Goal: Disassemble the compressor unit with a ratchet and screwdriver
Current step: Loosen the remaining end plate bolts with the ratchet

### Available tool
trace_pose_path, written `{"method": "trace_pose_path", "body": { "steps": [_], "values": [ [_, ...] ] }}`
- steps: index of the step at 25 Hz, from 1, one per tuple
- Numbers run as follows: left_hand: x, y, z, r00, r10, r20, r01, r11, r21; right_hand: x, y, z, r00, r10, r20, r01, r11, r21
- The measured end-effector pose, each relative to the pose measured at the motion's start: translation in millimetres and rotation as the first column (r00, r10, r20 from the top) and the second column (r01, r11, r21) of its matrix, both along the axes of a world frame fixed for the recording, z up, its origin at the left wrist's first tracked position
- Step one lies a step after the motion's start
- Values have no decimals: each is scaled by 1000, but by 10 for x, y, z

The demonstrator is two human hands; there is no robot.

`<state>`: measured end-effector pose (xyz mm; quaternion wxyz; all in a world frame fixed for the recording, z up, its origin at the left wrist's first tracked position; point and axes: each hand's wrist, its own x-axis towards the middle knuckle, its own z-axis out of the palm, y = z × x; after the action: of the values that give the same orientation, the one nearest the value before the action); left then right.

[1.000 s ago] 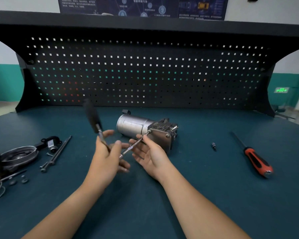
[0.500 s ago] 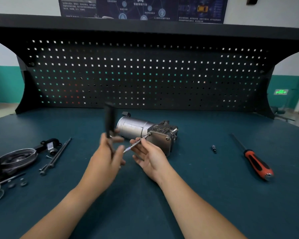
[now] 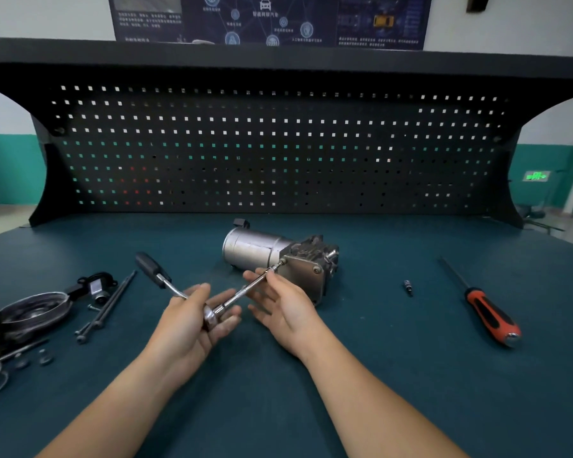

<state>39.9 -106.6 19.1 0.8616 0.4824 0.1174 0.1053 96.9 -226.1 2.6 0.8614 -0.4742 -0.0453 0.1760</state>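
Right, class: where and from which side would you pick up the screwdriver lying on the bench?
Take the screwdriver by its thick red-and-black handle, from above on the near side: it lies flat on the bench, handle toward the person, thin shaft pointing away.

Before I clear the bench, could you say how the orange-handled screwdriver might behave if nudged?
The screwdriver looks stiff: its thin shaft lies straight. Its rounded handle would probably roll on the flat bench top. Its black grip inserts likely resist slipping.

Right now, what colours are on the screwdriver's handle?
Orange-red and black on the screwdriver handle; head view.
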Motion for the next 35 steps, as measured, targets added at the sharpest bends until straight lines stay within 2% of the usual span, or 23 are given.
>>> {"method": "trace_pose_path", "body": {
  "steps": [2,3,4,5,6,7,8,9,11,13,16,18,20,22,23,24,25,26,27,28,29,32,35],
  "values": [
    [-50,-15,-1,992,-14,127,-18,970,243,4,7,9,1000,-15,8,15,1000,-1],
    [-102,-15,-9,970,-45,240,-83,862,500,7,9,13,1000,-29,4,29,1000,-2],
    [-138,5,-31,924,-130,359,-209,615,761,10,11,13,999,-44,-4,44,999,6],
    [-149,32,-58,871,-258,417,-349,273,897,18,10,4,998,-61,-15,61,998,24],
    [-148,51,-81,830,-384,405,-433,13,901,25,14,-2,997,-75,-30,76,996,48],
    [-138,68,-103,805,-449,388,-491,-136,860,27,14,-4,996,-84,-42,86,994,67],
    [-146,57,-99,817,-448,364,-469,-147,871,21,9,-1,995,-89,-50,92,993,73],
    [-163,30,-95,831,-415,371,-427,-50,903,9,2,2,995,-90,-52,94,994,62],
    [-158,-45,-103,884,-281,373,-263,359,895,-17,-1,13,996,-79,-39,80,996,32],
    [-150,-113,-73,938,-175,298,-77,734,675,-35,-7,28,998,-56,-30,57,998,37],
    [-129,-129,-7,983,-60,172,0,944,329,-42,-6,28,999,-15,-34,17,999,48],
    [-117,-117,27,997,-22,78,15,996,90,-47,-8,26,1000,-11,-29,12,999,51],
    [-104,-119,41,1000,-7,23,7,1000,8,-41,-3,19,999,-30,-22,31,999,33],
    [-107,-117,31,997,5,76,-20,979,203,-34,9,23,998,-66,-12,66,998,6],
    [-112,-92,10,990,18,143,-75,912,404,-28,17,30,996,-84,-9,84,996,-5],
    [-118,-42,-21,975,5,221,-152,742,653,-22,28,35,995,-98,-7,98,995,-17],
    [-129,10,-49,963,-57,264,-205,481,852,-19,33,34,994,-110,-8,109,994,-25],
    [-144,43,-70,954,-139,265,-228,238,944,-19,33,33,993,-120,-13,119,992,-28],
    [-154,56,-94,949,-196,249,-231,108,967,-22,29,32,992,-127,-20,127,992,-24],
    [-165,36,-107,940,-224,258,-238,113,965,-25,21,29,991,-131,-27,130,991,-13],
    [-174,-9,-104,938,-209,276,-225,238,945,-29,10,22,991,-129,-32,129,992,1],
    [-136,-134,-27,979,-48,198,-72,828,556,-43,-4,20,995,-96,-37,97,995,32],
    [-100,-96,31,999,8,32,-15,975,222,-50,12,33,997,-70,-39,71,997,27]
  ]
}}
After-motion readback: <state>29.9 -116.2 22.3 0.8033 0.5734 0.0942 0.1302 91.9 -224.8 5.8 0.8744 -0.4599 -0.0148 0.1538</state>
